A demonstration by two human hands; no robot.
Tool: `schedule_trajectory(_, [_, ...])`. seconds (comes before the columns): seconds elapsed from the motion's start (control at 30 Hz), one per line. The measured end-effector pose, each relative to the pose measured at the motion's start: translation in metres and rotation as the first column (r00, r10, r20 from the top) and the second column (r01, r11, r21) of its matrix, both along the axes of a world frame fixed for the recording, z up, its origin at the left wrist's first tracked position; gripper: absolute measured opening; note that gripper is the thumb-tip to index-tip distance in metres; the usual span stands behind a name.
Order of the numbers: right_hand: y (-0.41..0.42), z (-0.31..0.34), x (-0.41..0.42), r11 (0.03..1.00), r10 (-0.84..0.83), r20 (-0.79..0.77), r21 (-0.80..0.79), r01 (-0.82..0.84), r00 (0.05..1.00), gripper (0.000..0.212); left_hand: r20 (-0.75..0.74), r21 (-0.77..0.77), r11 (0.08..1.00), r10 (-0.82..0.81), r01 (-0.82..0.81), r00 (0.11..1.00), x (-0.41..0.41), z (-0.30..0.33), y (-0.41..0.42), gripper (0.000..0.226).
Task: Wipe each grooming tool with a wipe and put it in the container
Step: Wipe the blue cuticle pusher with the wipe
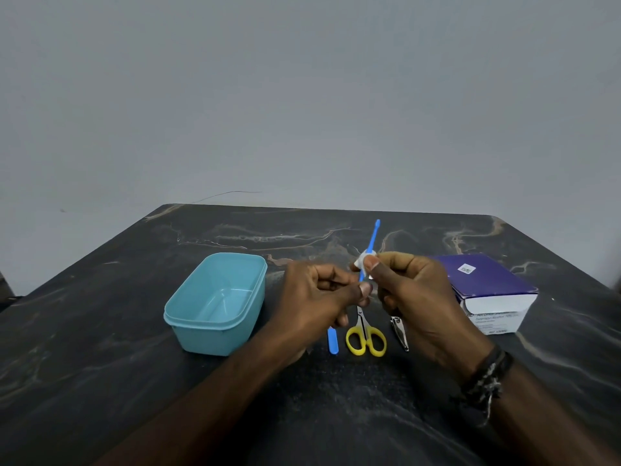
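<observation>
On table (100, 331), teal container (215, 304) holds nothing visible.

A dark marbled tabletop (100, 348) carries an open teal plastic container (215, 302) at left, a purple-and-white carton (494, 290) at right, and between them a blue stick tool (332, 341), yellow-handled scissors (366, 338) and a metal nail clipper (400, 332), lying side by side.

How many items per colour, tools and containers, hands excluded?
Blue: 3: held stick, stick on table, container
Yellow: 1: scissors
Silver: 1: nail clipper
Purple/white: 1: box
White: 1: wipe
Total: 7
</observation>
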State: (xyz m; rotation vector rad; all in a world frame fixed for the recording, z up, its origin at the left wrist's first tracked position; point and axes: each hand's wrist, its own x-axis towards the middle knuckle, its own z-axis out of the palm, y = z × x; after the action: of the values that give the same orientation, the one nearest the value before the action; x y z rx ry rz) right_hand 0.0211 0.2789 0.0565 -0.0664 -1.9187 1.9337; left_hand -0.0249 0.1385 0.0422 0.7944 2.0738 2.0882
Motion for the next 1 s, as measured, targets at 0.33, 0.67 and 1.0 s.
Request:
schedule_trajectory(0.33, [0.0, -0.003, -0.001, 0.999, 0.032, 0.015, 0.03, -0.033, 0.999, 0.021, -0.037, 0.035, 0.998, 0.044, -0.043, 0.998, 0.0, -0.001, 0.002, 0.01])
schedule_trajectory(0.67, [0.005, 0.0, -0.003, 0.992, -0.098, -0.074, -0.087, 0.091, 0.992, 0.02, -0.053, -0.029, 0.999, -0.028, 0.026, 0.998, 0.002, -0.003, 0.002, 0.014])
schedule_trajectory(1.0, [0.011, 0.004, -0.003, 0.978, -0.139, -0.079, -0.165, 0.125, 0.987, 0.019, -0.046, -0.075, 0.993, -0.091, 0.087, 0.995, 0.003, -0.002, 0.002, 0.014])
